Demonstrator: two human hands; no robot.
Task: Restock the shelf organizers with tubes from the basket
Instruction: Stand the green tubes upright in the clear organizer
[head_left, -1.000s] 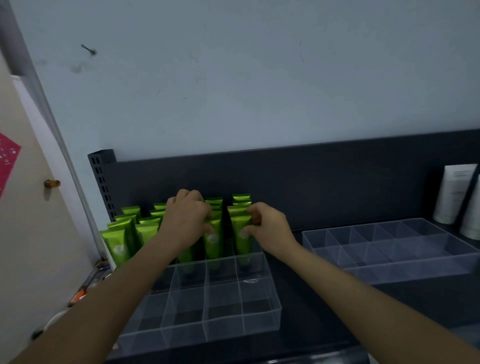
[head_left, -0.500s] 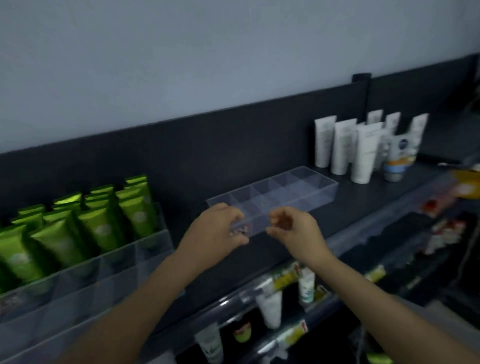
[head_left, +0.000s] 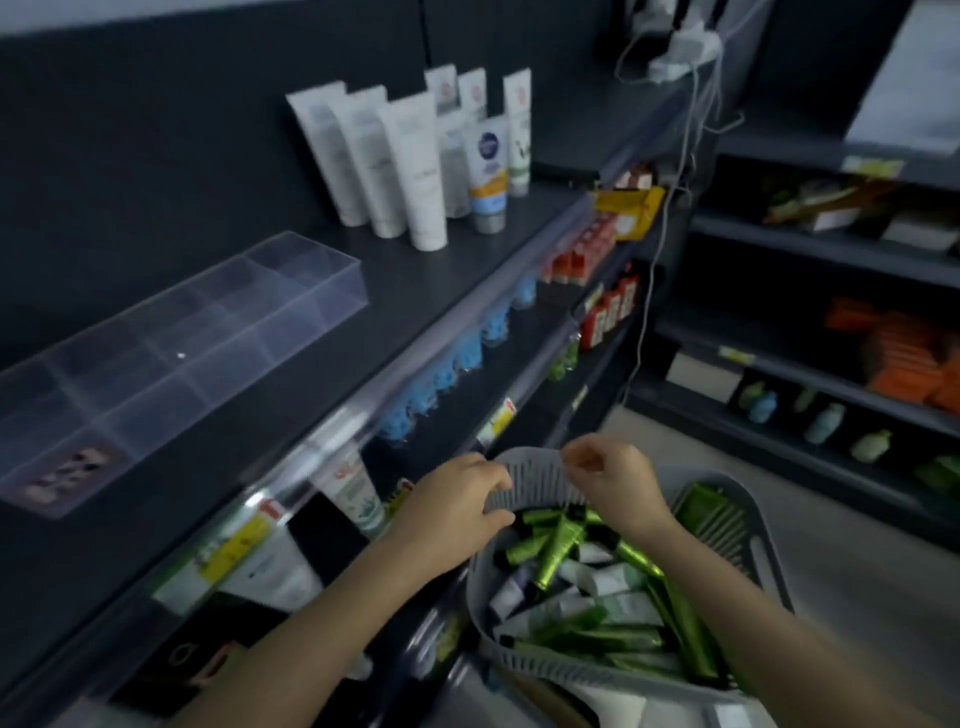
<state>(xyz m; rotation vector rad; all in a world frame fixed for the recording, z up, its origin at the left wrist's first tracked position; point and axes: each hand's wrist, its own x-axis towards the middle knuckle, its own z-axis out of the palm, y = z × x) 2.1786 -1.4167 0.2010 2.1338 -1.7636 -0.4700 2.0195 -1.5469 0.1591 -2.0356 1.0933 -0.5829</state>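
Green tubes (head_left: 558, 553) looked light and squashy, best pinched mid-body; both hands, left hand (head_left: 460, 501) and right hand (head_left: 615, 480), hovered loosely curled, holding nothing.

A divided organizer (head_left: 176, 358) is set on the top shelf (head_left: 395, 291), left of standing tubes (head_left: 410, 161). Below and to the right, a basket (head_left: 524, 480) holds loose tubes (head_left: 582, 587); lower shelves appear stocked, contents blurred.
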